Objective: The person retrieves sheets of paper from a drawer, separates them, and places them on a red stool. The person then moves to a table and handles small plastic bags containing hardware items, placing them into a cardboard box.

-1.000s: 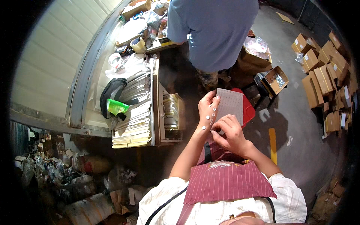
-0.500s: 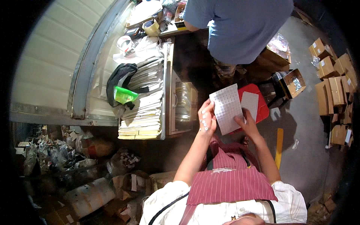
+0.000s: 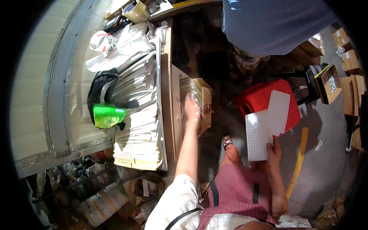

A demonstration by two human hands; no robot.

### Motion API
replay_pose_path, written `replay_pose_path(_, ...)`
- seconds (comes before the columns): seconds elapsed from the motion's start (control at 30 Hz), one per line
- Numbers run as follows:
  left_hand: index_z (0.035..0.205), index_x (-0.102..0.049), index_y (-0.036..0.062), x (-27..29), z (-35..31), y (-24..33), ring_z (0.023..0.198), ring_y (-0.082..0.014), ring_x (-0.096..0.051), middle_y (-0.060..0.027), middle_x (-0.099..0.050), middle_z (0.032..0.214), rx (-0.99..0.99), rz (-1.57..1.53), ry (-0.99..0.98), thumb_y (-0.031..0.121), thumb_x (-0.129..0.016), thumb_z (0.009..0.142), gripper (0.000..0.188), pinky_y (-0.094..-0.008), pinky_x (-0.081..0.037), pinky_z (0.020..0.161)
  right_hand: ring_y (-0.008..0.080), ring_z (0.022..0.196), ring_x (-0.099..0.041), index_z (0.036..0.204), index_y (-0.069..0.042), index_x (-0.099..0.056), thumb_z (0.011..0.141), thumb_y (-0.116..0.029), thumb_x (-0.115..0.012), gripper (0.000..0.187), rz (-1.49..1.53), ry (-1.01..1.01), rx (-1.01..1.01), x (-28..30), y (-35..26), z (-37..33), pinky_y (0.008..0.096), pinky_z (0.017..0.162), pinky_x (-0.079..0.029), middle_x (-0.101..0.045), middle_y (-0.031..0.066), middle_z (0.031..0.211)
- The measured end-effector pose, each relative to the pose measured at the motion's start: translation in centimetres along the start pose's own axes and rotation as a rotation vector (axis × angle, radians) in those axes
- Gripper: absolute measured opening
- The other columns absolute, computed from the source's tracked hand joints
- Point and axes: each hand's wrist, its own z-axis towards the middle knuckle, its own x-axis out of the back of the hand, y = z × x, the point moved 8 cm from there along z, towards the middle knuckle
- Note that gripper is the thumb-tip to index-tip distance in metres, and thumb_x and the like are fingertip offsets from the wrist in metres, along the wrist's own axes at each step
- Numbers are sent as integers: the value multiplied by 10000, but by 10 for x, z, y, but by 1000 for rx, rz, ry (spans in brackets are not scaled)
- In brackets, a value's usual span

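Observation:
My left hand point(image 3: 192, 110) reaches to a cardboard box point(image 3: 206, 109) of clear plastic bags beside the cabinet. Small white round stickers dot the hand and wrist. Its fingers are smeared by motion, so whether they grip anything is unclear. In my right hand point(image 3: 274, 154) is a white sheet of round stickers point(image 3: 257, 140), held by its lower right corner. A second sheet of small dots point(image 3: 280, 107) lies on a red plastic stool point(image 3: 255, 94), and the held sheet overlaps its lower edge.
Left of my arm stands a cabinet topped with stacked papers point(image 3: 140, 126), a black bag point(image 3: 100, 90) and a green pouch point(image 3: 109, 115). A person in a blue shirt point(image 3: 272, 23) stands ahead. Cardboard boxes point(image 3: 350, 96) are piled at the right, beyond a yellow floor line point(image 3: 298, 161).
My left hand has left the sticker sheet and moved left to the box of plastic bags. My right hand has lowered the sheet toward me. The view has shifted.

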Motion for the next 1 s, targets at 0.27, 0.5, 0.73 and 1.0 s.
replay_pose_path(0.27, 1447, -451, -40, -21, 18, -49, 1285, -457, -523, -304, -554, 1379, 84, 34, -34, 329, -353, 1083, 528, -468, -423, 1069, 252, 1153, -605, 1397, 56, -515, 982, -77, -593, 443, -29, -100, -62, 21, 79, 18, 365, 1016, -447, -633, 179, 1279)
replay_pose_path(0.5, 1388, -544, 15, 8, -29, -196, 1273, -444, -535, -287, -545, 1390, 340, 327, -79, 429, -347, 1057, 566, -463, -419, 1076, 254, 1287, -537, 1424, 32, -492, 987, -70, -588, 459, 118, -251, -96, -32, 41, 22, 368, 1084, -397, -580, 177, 1388)
replay_pose_path(0.73, 1363, -572, 45, -15, -70, -143, 1258, -428, -545, -254, -560, 1385, 285, 254, -44, 423, -378, 1044, 532, -464, -428, 1061, 267, 1313, -521, 1434, 36, -481, 988, -61, -584, 468, 128, -197, -71, -2, 63, 39, 390, 1113, -376, -561, 189, 1412)
replay_pose_path(1.0, 1331, -597, 58, 4, -58, -121, 1234, -417, -558, -230, -580, 1366, 246, 348, -20, 403, -412, 1032, 493, -471, -444, 1032, 233, 1254, -551, 1419, 47, -491, 978, -14, -550, 450, 69, -274, -35, -12, 51, 47, 362, 1072, -408, -590, 166, 1364)
